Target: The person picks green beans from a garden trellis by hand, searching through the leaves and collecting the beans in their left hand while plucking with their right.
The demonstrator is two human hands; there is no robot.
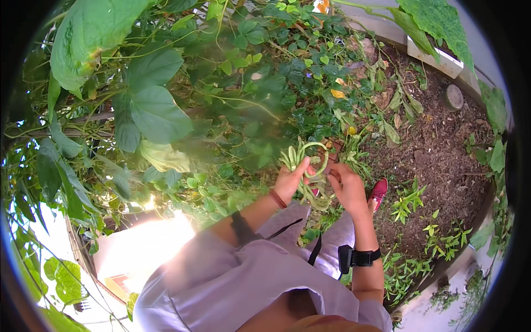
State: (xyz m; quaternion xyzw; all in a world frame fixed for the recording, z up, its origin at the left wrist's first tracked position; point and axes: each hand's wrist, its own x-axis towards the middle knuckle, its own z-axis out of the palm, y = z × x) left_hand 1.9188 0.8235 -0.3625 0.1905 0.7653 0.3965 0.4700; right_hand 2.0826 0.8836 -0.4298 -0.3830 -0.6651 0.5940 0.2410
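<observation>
A bundle of long green bean pods (293, 157), some curled into a loop, is gripped in my left hand (288, 182). The thumb presses across the pods, and pale, limp lengths hang below the fingers. Just right of the loop, my right hand (349, 187) has its thumb and fingertips drawn close together. Whether a pod end is pinched between them cannot be made out. A braided red bracelet (278, 198) circles my left wrist, and a black strap with a small device (360, 258) is on my right forearm.
Dense vines with broad leaves (159, 114) hang on the left, some close to the camera. Bare brown soil (431, 145) with small leafy plants (408, 201) lies right. A round, jar-like object (453, 98) rests near the curved border. My red shoe (378, 191) stands on the soil.
</observation>
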